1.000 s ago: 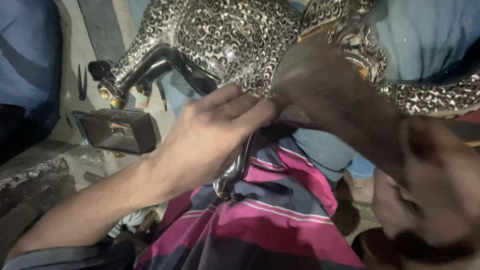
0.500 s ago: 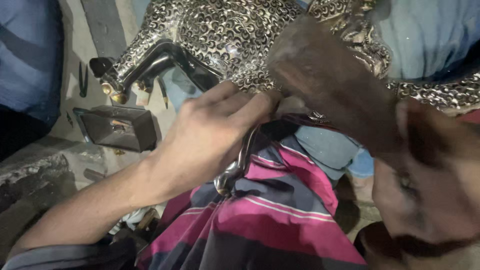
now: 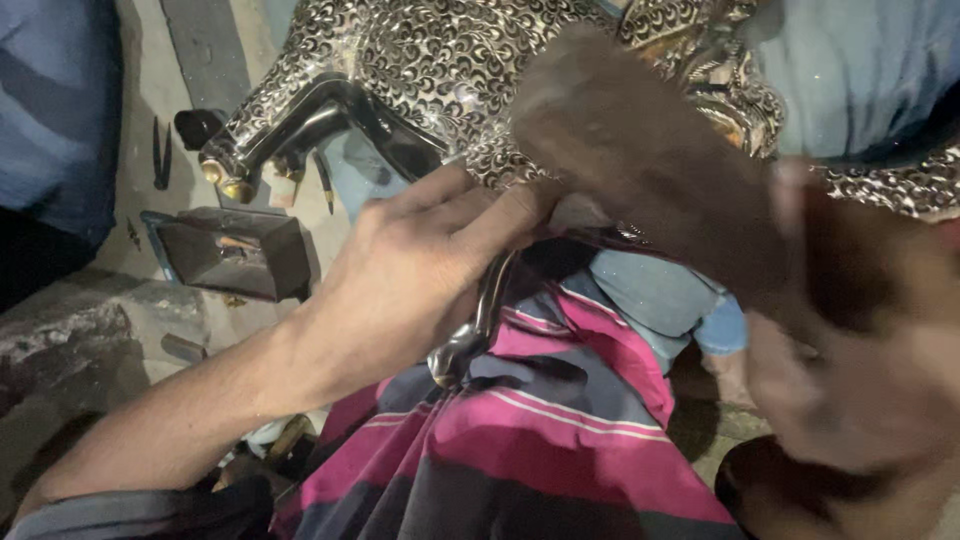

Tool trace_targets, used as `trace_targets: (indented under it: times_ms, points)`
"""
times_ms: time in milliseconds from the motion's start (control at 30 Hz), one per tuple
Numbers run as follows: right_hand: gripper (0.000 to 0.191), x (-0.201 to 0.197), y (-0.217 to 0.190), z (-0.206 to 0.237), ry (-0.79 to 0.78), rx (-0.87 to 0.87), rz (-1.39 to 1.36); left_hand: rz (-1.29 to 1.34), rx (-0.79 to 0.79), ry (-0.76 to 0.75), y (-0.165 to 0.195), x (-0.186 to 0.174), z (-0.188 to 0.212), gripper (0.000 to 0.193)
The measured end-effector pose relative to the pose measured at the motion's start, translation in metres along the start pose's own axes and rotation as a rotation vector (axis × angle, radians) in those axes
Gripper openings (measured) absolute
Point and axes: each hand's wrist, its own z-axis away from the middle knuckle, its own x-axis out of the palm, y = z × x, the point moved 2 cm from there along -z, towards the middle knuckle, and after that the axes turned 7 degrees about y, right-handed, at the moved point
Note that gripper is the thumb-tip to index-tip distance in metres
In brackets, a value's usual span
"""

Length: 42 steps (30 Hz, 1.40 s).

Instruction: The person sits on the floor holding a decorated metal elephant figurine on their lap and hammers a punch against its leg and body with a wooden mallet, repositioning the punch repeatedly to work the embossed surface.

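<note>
Head view looks down on an embossed metal animal figure (image 3: 420, 60), silver and black with a scrolled pattern, lying across the person's lap from about ten o'clock to two o'clock. Its dark polished leg (image 3: 300, 125) reaches out toward ten o'clock, ending in a brassy tip. The left hand (image 3: 410, 275), at the centre, has its fingers pressed together and laid against the figure's underside, thumb tucked beside a dark curved metal piece (image 3: 480, 320) that hangs toward six o'clock. The right hand (image 3: 860, 370), at four o'clock, is heavily blurred; it seems to be closed round the handle of a brown hammer-like tool (image 3: 640, 150), though the grip cannot be made out surely. A pink-and-dark striped cloth (image 3: 540, 440) covers the lap at six o'clock. A dark metal box (image 3: 235, 255) sits on the floor at nine o'clock.
</note>
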Motion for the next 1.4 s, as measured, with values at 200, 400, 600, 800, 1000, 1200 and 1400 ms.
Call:
trace_targets:
  times_ms: [200, 400, 600, 800, 1000, 1200, 1400]
  points:
    - [0.048, -0.001, -0.001, 0.000, -0.008, -0.003, 0.006, -0.024, -0.012, 0.004, -0.001, 0.000, 0.003, 0.024]
    - [0.047, -0.001, -0.002, 0.001, -0.011, -0.002, 0.002, -0.020, 0.014, 0.018, 0.001, -0.005, 0.003, 0.036]
    - [0.046, -0.002, -0.003, -0.001, -0.036, -0.012, 0.005, 0.009, -0.006, 0.012, -0.001, -0.003, 0.006, 0.036]
    - [0.046, -0.003, -0.004, -0.004, -0.049, -0.022, 0.011, 0.021, -0.026, 0.013, -0.003, -0.003, 0.009, 0.035]
    - [0.045, -0.004, -0.004, -0.005, -0.066, -0.036, 0.028, 0.045, -0.026, 0.002, -0.001, -0.008, 0.009, 0.048]
    - [0.044, -0.007, -0.004, -0.006, -0.081, -0.048, 0.037, 0.070, -0.032, -0.004, -0.004, -0.009, 0.013, 0.051]
    - [0.044, -0.009, -0.004, -0.004, -0.096, -0.050, 0.036, 0.072, -0.029, -0.023, -0.008, -0.011, 0.019, 0.050]
